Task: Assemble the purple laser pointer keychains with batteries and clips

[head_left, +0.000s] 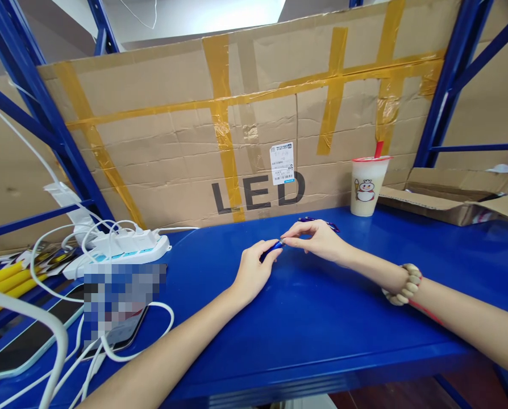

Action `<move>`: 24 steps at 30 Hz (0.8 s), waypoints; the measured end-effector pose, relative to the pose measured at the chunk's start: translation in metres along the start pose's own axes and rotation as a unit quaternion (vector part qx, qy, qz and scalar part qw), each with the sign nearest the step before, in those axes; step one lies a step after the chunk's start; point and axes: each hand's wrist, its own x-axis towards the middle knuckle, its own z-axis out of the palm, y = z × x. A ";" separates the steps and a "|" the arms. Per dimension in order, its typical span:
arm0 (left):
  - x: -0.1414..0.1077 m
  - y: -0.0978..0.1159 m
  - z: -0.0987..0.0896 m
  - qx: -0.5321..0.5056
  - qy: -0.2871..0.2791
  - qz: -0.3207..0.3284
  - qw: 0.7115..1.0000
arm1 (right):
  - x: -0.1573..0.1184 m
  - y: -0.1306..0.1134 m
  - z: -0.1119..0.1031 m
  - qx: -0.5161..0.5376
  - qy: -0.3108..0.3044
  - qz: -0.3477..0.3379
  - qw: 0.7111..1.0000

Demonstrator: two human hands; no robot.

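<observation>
Pinching a small blue pen-like piece [272, 248] between them, the two hands meet over the middle of the blue bench [322, 318]. The left hand [254, 270] has its fingers curled narrowly around the near end of the piece, with the heel of the hand resting on the bench. The right hand [317, 238] closes thumb and forefinger tips on the far end, where a small pale tip shows; its wrist carries a bead bracelet [403, 286]. Both grips are closed on the same piece, so the step in hand looks like fitting or pulling apart two small parts. Whether the piece is one part or two cannot be told at this size. Any further move would call for a steady left hold and a fine, straight push or pull from the right fingertips.

Just behind the right hand lies another blue pen-like thing [322, 222] flat on the bench. Farther back to the right stands a drink cup [368, 186] with a red straw, against the cardboard sheet [254, 136] marked LED. Well to the left sit a white power strip [121, 250] with cables, and phones [28, 341] at the near edge.
</observation>
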 end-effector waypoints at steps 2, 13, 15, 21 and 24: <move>-0.001 0.000 0.000 0.018 0.005 0.025 1.000 | 0.000 -0.002 -0.001 0.007 -0.015 0.022 1.000; -0.006 -0.004 -0.002 0.124 -0.013 0.144 0.982 | -0.003 0.009 -0.001 0.007 -0.047 0.014 0.999; -0.007 -0.005 -0.002 0.126 -0.010 0.152 0.980 | -0.004 0.008 0.001 0.004 -0.040 0.011 0.999; -0.007 -0.010 -0.001 0.129 -0.013 0.164 0.978 | -0.007 0.000 0.007 0.030 -0.042 0.061 0.997; -0.006 -0.010 -0.001 0.126 -0.015 0.162 0.979 | -0.008 -0.002 0.009 0.045 -0.043 0.089 0.994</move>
